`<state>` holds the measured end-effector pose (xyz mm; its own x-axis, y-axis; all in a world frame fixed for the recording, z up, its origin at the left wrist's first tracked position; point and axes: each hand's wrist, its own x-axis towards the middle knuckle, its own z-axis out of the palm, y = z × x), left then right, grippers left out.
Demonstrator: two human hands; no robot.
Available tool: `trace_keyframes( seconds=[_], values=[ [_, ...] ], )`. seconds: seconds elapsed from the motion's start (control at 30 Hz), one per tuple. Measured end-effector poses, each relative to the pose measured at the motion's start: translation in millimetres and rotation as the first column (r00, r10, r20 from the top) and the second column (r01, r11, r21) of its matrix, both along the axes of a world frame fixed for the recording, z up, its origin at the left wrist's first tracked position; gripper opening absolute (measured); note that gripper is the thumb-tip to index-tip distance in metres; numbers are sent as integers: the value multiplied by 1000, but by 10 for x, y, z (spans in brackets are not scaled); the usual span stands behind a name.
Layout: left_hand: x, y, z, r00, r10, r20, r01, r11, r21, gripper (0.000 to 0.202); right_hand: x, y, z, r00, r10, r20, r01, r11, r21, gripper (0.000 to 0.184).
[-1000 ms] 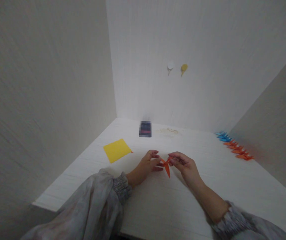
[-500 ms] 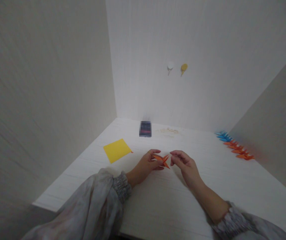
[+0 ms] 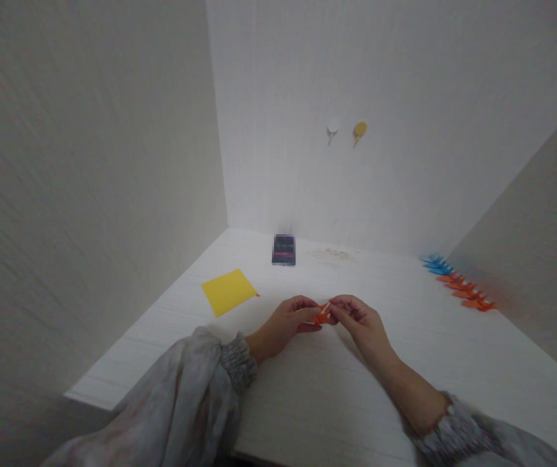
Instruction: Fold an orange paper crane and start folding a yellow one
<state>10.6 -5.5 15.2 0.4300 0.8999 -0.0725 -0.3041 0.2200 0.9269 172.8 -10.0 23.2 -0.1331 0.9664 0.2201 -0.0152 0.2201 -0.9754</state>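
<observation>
A small folded piece of orange paper (image 3: 322,315) is pinched between my two hands just above the white table (image 3: 337,389). My left hand (image 3: 288,321) grips its left side with curled fingers. My right hand (image 3: 359,319) pinches its right end with thumb and fingertips. Most of the paper is hidden between the fingers. A stack of yellow paper squares (image 3: 228,291) lies on the table to the left of my left hand.
A row of finished folded pieces, blue ones (image 3: 435,264) at the back and orange ones (image 3: 468,295) in front, runs along the right wall. A dark small box (image 3: 284,250) stands near the back wall. Two hooks (image 3: 345,130) hang on that wall.
The orange piece hung point down between both hands, then lay sideways in the left hand alone. Now my right hand has closed back onto it and the hands are together.
</observation>
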Motion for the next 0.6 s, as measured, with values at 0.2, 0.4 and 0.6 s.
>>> trace_keyframes(
  seconds=[0.2,0.4,0.6],
  values=[
    [-5,-18,1,996,-30,-86,33,999,24,26,-12,-2,-16,999,30,-11,-29,999,24,18],
    [-9,-30,55,993,-42,-114,53,994,94,24,19,-15,-3,996,45,82,-49,997,56,15],
    [-17,-27,39,988,-42,-152,59,992,108,24,66,15,-42,983,36,181,-52,995,89,12]
  ],
)
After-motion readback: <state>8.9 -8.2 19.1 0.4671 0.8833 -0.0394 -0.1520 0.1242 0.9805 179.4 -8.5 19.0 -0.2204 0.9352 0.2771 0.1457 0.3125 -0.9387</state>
